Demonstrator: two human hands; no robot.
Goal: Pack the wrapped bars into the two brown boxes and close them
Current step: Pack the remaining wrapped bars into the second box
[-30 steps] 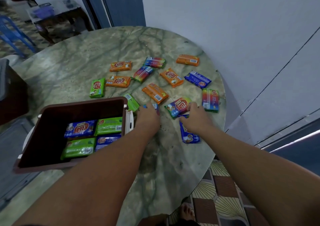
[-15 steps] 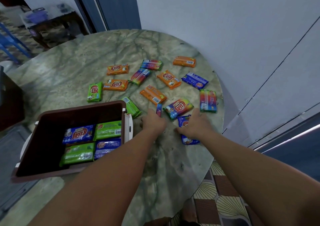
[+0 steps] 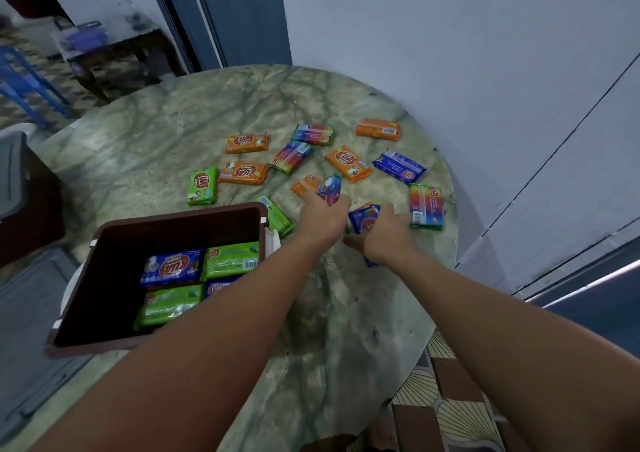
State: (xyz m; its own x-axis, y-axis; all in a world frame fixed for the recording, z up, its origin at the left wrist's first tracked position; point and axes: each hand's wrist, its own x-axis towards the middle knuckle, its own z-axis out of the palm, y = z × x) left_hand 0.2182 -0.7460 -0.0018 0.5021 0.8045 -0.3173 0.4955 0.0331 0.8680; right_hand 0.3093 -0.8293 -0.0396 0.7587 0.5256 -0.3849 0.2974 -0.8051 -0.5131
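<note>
Two hands, left hand (image 3: 323,217) and right hand (image 3: 388,240), each gripping a bar beside brown box (image 3: 180,216)

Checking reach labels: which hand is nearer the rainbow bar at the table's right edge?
Right. The right hand sits just beside the rainbow bar, its fingers holding a blue bar. The left hand is farther off, toward the brown box.

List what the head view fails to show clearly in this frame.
- Second brown box: outside the head view; only one brown box shows.
- Fourth bar in that box: partly covered by the left forearm.
- Bars gripped by left hand and right hand: blurred, fingers cover them.
</note>
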